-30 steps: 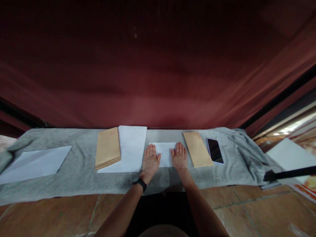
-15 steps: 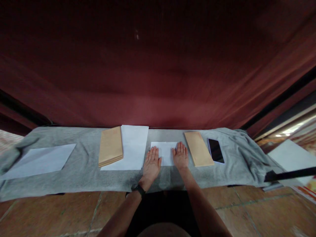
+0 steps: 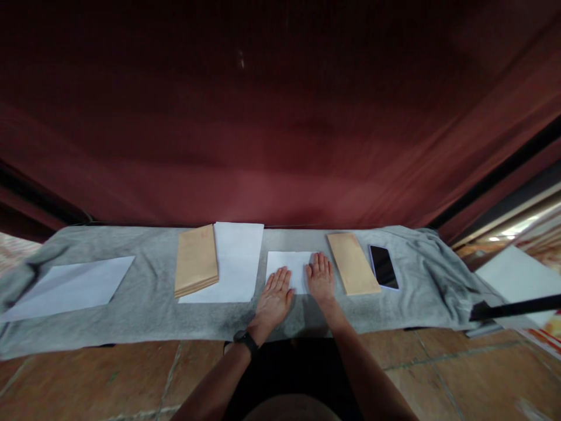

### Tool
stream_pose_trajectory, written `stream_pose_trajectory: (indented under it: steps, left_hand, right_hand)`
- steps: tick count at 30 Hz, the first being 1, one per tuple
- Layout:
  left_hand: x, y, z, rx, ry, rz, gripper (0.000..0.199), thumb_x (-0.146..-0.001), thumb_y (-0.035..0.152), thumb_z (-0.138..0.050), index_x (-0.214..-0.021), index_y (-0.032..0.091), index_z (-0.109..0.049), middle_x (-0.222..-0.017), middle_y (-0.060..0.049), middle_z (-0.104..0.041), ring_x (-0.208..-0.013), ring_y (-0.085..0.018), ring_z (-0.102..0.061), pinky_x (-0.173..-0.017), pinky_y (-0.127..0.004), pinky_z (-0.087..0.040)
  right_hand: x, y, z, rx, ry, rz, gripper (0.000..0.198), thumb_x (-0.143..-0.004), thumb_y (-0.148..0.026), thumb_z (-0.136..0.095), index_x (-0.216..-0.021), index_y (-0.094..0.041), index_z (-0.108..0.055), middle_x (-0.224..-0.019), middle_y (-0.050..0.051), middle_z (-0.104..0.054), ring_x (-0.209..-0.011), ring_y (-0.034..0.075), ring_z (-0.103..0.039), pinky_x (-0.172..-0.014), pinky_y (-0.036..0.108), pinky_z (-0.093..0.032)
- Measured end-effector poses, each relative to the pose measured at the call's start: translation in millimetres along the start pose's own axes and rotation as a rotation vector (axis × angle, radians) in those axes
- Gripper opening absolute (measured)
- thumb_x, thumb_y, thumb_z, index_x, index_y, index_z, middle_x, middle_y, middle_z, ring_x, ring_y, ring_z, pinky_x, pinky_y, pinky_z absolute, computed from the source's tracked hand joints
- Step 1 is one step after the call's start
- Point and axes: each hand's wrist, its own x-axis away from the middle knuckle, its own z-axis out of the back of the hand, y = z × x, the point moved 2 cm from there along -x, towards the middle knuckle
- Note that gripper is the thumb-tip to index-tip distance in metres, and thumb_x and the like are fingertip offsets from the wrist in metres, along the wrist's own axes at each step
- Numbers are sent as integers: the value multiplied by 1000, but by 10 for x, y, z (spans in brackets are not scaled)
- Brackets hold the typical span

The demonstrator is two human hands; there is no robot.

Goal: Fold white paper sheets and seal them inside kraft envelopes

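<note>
A small white sheet of paper [image 3: 289,262], which looks folded, lies flat on the grey cloth in front of me. My left hand [image 3: 275,297] rests palm down on its lower left part, fingers stretched out. On its right edge lies my right hand [image 3: 321,278], also flat with the fingers extended. Just right of that hand is a brown envelope [image 3: 354,264]. Left of my hands, a stack of brown envelopes [image 3: 196,260] overlaps larger white sheets [image 3: 239,263]. Neither hand grips anything.
Grey cloth [image 3: 149,316] covers the long narrow table. A phone [image 3: 384,268] lies beyond the single envelope at right. Another white sheet [image 3: 72,286] is at far left. A dark red curtain [image 3: 280,146] hangs behind the table, and a tiled floor [image 3: 131,374] shows below.
My left hand has slid a little toward me and to the right over the small sheet, uncovering its upper left corner. The right hand has stayed in place.
</note>
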Motion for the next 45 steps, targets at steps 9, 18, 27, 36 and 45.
stream_pose_trajectory:
  steps: [9, 18, 27, 36, 45]
  left_hand:
    - [31, 2, 25, -8, -28, -81, 58, -96, 20, -33, -153, 11, -34, -159, -10, -37, -150, -19, -26, -125, -41, -21]
    - [38, 24, 60, -8, -28, -130, 58, -96, 22, -34, -154, 14, -34, -160, -10, -36, -150, -20, -25, -124, -44, -21]
    - [70, 40, -17, -13, -1, 15, 57, -98, 26, -34, -152, 7, -35, -160, -16, -33, -151, -24, -24, -123, -43, -26]
    - [128, 55, -92, -1, 86, 153, 61, -99, 32, -35, -154, 6, -29, -159, -18, -32, -150, -27, -24, -121, -48, -29]
    - [158, 61, -91, -9, 135, 240, 63, -98, 31, -37, -152, 0, -30, -157, -22, -34, -150, -31, -26, -120, -51, -30]
  right_hand:
    - [587, -409, 178, -137, -184, 271, 51, -106, -34, -28, -152, -14, -39, -156, 11, -41, -145, 21, -37, -120, 43, -27]
    - [654, -341, 244, -49, -149, 205, 52, -106, -36, -33, -152, -15, -38, -159, 12, -34, -145, 25, -37, -120, 46, -25]
    - [689, -290, 222, -8, -104, 153, 56, -105, -40, -33, -152, -9, -37, -157, 17, -37, -145, 28, -37, -119, 46, -27]
    - [719, -203, 216, 2, -23, 75, 60, -105, -42, -31, -153, -5, -34, -155, 22, -37, -143, 31, -39, -117, 48, -30]
    - [748, -115, 209, 14, -13, 10, 62, -105, -41, -30, -154, -3, -32, -154, 24, -39, -143, 34, -39, -116, 52, -31]
